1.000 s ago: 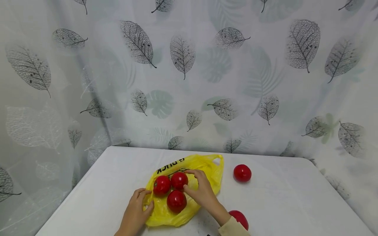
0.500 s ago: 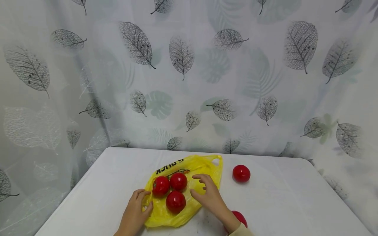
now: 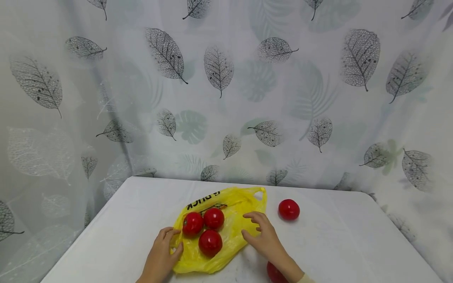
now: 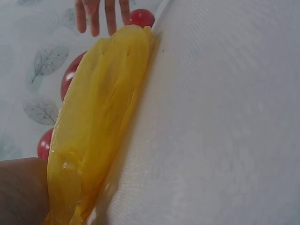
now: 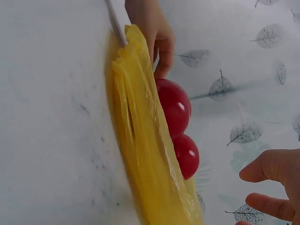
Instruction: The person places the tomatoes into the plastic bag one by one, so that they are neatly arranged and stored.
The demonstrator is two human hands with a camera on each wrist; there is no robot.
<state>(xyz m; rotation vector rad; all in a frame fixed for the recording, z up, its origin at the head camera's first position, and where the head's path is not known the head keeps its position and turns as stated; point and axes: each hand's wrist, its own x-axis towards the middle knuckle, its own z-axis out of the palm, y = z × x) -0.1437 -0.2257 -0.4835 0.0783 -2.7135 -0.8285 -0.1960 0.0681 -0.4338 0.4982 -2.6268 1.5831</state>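
Note:
A yellow plastic bag lies on the white table with three red tomatoes at its opening. My left hand is at the bag's left edge, fingers and thumb bent around the plastic there; its fingertips are partly hidden by the bag in the right wrist view. Over the bag's right side hovers my right hand, holding nothing, its fingers spread and slightly bent. It is apart from the tomatoes. In the left wrist view the bag hides most of the tomatoes behind it.
One loose tomato sits on the table right of the bag. Another tomato is near the front edge, partly covered by my right forearm. A leaf-printed curtain hangs behind and beside the table.
My right hand has let go of the far tomato in the bag and drawn back to the right. The left hand stays at the bag's edge.

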